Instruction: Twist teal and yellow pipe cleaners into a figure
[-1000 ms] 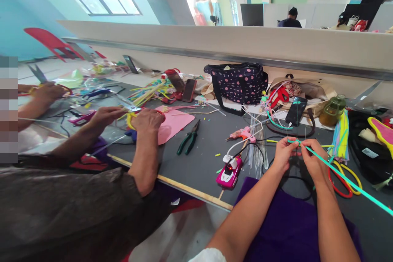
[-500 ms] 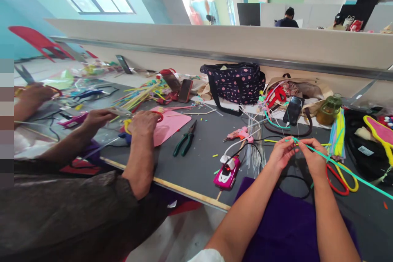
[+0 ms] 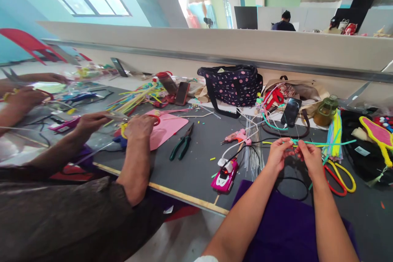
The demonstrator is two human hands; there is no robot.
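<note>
At the far left of the grey table (image 3: 196,159) a co-worker's hands (image 3: 139,125) work scissors beside green pliers (image 3: 181,147) and a pink toy car (image 3: 225,170). Further right, the left hand (image 3: 276,153) and right hand (image 3: 310,156) each pinch a teal pipe cleaner (image 3: 325,143) where it seems to be getting twisted around a thin wire. Its long axis lies nearly level, the free end pointing right over the red and yellow loops (image 3: 340,177); the next turn looks to need tight fingertips.

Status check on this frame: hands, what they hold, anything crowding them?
Left hand and right hand both pinch teal pipe cleaner. Scissors right beside. Co-worker's hand well apart.
</note>
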